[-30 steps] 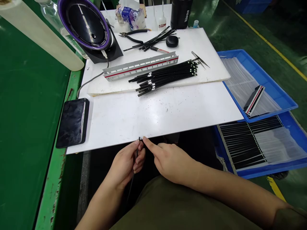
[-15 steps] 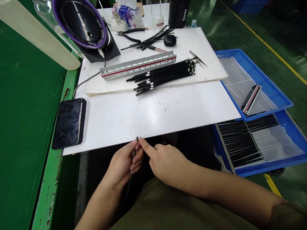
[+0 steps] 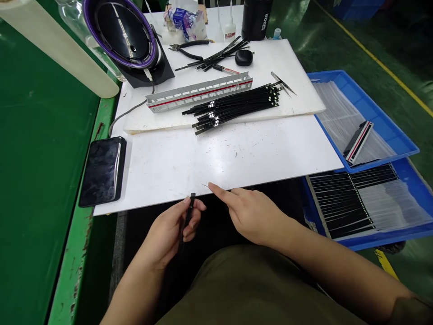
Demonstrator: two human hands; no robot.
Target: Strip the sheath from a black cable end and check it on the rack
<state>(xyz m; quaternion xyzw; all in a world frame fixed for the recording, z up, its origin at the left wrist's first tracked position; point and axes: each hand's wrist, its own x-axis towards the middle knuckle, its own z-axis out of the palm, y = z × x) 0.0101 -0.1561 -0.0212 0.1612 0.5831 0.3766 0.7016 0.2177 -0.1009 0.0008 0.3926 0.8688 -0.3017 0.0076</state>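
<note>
My left hand [image 3: 176, 225] is closed around a narrow, flat black strip [image 3: 191, 201], like the ones on the table, just below the table's front edge. The strip's upper end stands up between thumb and fingers; its lower part drops out of sight against dark clothing. To the right, my right hand [image 3: 248, 210] is closed with its index finger stretched forward. From that fingertip a thin pointed sliver [image 3: 204, 185] sticks out over the table edge; its kind is too small to make out. The two hands are apart.
On a white board [image 3: 162, 125] lie a bundle of black strips [image 3: 237, 106], a grey slotted channel [image 3: 199, 95] with a red line, tweezers [image 3: 283, 83] and pliers [image 3: 189, 47]. A purple-rimmed fan [image 3: 123, 34] and a black device [image 3: 103, 171] stand left. Blue trays [image 3: 382, 161] are at right.
My right hand has drawn away from the left, to the right, and a thin sliver now shows at its fingertip. More of the black strip's end is visible in my left hand.
</note>
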